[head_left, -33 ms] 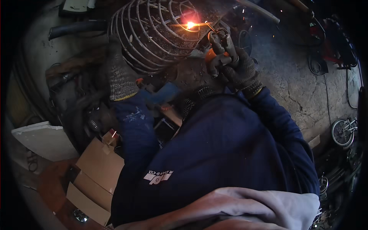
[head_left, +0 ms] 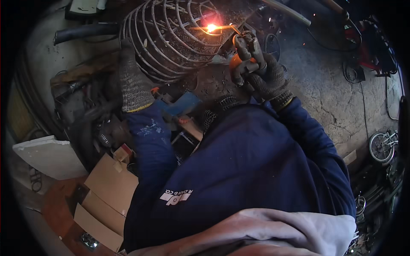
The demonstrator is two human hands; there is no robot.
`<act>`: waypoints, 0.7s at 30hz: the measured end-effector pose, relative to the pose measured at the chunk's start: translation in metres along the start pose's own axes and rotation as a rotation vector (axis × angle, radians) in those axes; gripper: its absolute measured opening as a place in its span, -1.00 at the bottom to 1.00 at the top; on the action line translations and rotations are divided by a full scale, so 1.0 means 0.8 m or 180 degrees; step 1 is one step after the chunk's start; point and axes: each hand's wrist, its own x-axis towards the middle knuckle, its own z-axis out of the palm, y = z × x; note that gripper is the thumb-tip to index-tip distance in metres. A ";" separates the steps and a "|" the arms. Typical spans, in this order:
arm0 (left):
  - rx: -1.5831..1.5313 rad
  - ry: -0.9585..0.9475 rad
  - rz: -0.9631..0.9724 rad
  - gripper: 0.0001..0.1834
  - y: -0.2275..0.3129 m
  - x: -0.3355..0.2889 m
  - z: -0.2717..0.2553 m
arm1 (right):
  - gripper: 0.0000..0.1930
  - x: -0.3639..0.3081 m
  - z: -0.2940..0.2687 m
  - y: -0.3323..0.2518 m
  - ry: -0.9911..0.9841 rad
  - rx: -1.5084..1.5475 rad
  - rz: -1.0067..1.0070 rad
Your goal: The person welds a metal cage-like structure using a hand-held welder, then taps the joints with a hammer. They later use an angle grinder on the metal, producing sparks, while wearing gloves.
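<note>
My right hand (head_left: 267, 79), in a dark work glove, is closed round a welding electrode holder (head_left: 252, 55) with an orange part. From its jaws a thin electrode (head_left: 225, 27) points left and ends in a bright, reddish glowing arc. The arc lies at the right end of a round cage of bent metal bars (head_left: 171, 42). At the cage's left side is my left hand (head_left: 136, 83) in a grey knit glove with a yellow cuff edge. Its fingers fade into the dark beside the bars, so I cannot make out their grip.
A dark pipe (head_left: 85, 33) sticks out left of the cage. Below lie a blue piece (head_left: 183, 103), coiled springs (head_left: 228, 101) and an opened cardboard box (head_left: 111, 183). A pale rod (head_left: 292, 15) lies at the upper right, cables (head_left: 352, 72) and a small wheel (head_left: 381, 147) farther right.
The flying sparks at the upper right have shifted, and the blue piece looks brighter. Both hands and the cage stay almost where they were.
</note>
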 end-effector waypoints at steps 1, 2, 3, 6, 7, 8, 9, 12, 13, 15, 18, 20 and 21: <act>-0.0017 -0.0030 -0.0006 -0.36 -0.001 -0.004 0.002 | -0.43 -0.004 -0.002 0.002 0.0107 0.0151 -0.0009; -0.0045 -0.0036 -0.0004 -0.36 -0.001 -0.004 0.004 | -0.44 -0.008 -0.005 0.003 0.0186 0.0302 -0.0026; 0.0170 0.0006 0.0101 -0.34 -0.002 -0.003 0.002 | -0.44 -0.011 -0.012 0.004 0.0268 0.0452 -0.0047; 0.0760 0.0121 0.0438 -0.28 -0.010 0.009 -0.020 | -0.41 -0.033 -0.056 -0.020 0.0534 0.0252 0.0622; 0.0941 0.0153 0.0555 -0.26 -0.012 0.016 -0.028 | -0.41 -0.042 -0.071 -0.026 0.0697 0.0229 0.0584; 0.1083 0.0204 0.0661 -0.24 -0.015 0.022 -0.034 | -0.42 -0.049 -0.089 -0.032 0.0838 0.0174 0.0539; 0.0923 0.0215 0.0488 -0.22 -0.018 0.029 -0.035 | -0.43 -0.054 -0.110 -0.039 0.1029 0.0084 0.0482; 0.0390 0.0091 0.0125 -0.17 -0.021 0.023 -0.037 | -0.48 -0.059 -0.168 -0.055 0.1841 -0.0125 -0.0015; 0.0270 -0.0004 0.0134 -0.16 -0.013 0.013 -0.030 | -0.50 -0.051 -0.196 -0.074 0.1887 -0.0183 -0.0127; 0.0528 0.0386 0.0375 -0.15 -0.011 0.008 -0.027 | -0.53 -0.026 -0.246 -0.113 0.1921 -0.0234 -0.0340; 0.1029 0.0462 0.0662 -0.12 -0.021 0.029 -0.047 | -0.62 0.022 -0.331 -0.152 0.2355 0.0210 -0.0711; 0.1013 0.0544 0.0684 -0.13 -0.020 0.026 -0.039 | -0.59 0.058 -0.374 -0.194 0.2623 -0.0182 -0.0663; 0.1021 0.0619 0.0700 -0.14 -0.020 0.021 -0.035 | -0.54 0.079 -0.390 -0.215 0.2743 -0.0546 -0.0506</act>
